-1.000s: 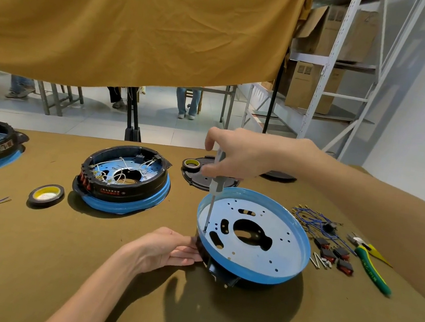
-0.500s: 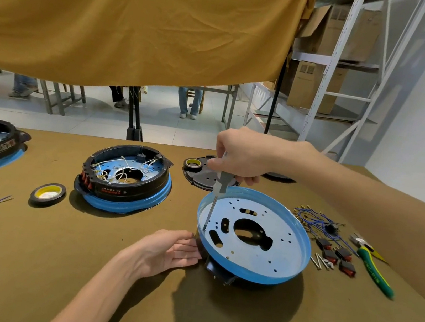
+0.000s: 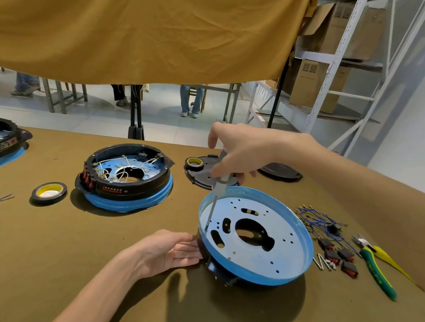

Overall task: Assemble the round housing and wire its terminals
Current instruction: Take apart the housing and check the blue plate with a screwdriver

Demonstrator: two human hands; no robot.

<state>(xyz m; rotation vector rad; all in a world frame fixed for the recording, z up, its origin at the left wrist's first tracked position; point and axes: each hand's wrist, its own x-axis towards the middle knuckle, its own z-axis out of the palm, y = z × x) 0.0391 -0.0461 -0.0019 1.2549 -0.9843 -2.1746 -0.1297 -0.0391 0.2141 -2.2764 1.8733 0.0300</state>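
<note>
On the worktop [image 3: 57,270], right of centre, the blue-rimmed round housing [image 3: 256,239] is steadied by the left hand [image 3: 170,251], fingers straight against its near-left side, while the right hand [image 3: 245,152] grips an upright screwdriver [image 3: 215,197] on its plate.

Right hand [image 3: 243,151] raised, fingers curled around a thin handle, forearm entering from the right. Left hand [image 3: 168,252] low, palm up, fingers straight, forearm angled from below.
</note>
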